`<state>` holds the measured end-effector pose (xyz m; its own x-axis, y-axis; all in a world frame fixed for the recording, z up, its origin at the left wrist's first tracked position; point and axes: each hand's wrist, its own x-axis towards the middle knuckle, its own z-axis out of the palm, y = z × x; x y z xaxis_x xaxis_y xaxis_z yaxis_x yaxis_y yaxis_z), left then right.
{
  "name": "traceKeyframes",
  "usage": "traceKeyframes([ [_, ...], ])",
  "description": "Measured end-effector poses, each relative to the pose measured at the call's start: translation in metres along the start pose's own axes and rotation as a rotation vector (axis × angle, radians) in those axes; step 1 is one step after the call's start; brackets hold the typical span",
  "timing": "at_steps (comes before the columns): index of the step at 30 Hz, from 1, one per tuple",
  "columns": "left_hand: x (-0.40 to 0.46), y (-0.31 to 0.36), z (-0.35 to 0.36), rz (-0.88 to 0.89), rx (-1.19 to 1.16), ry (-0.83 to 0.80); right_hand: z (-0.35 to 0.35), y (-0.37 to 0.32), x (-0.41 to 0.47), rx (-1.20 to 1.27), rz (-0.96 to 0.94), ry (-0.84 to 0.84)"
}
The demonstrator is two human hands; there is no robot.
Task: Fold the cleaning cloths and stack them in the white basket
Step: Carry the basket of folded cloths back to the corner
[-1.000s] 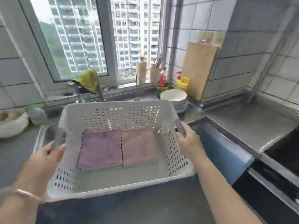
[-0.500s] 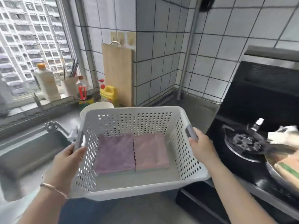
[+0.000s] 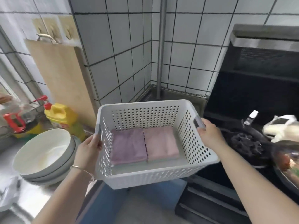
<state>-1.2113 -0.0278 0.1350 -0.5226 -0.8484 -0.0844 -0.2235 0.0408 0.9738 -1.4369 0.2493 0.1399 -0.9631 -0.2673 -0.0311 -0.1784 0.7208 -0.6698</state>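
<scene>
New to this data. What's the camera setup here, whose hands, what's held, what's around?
There is no robot: a person wears one wide-angle camera on the head, looking forward and down, so the arms enter from the bottom edge. The left hand and right hand each grip a grey side handle of the white basket, holding it up in front of the counter's corner. Inside lie two folded cloths side by side, a purple cloth and a pink cloth. On the counter at left sit stacked bowls, a yellow bottle and a leaning wooden cutting board. A black stove is at right.
</scene>
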Motion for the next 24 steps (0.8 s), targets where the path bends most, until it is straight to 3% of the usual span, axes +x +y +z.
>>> traceKeyframes([
  [8,0.067,0.001,0.092,-0.103,0.039,0.049,0.005,0.017,0.132,-0.052,-0.029,-0.107],
  [15,0.084,0.009,0.16,-0.163,0.007,0.19,0.015,0.024,0.243,-0.138,-0.093,-0.208],
  [24,0.1,0.009,0.203,-0.255,-0.131,0.321,0.026,0.019,0.317,-0.198,-0.149,-0.273],
])
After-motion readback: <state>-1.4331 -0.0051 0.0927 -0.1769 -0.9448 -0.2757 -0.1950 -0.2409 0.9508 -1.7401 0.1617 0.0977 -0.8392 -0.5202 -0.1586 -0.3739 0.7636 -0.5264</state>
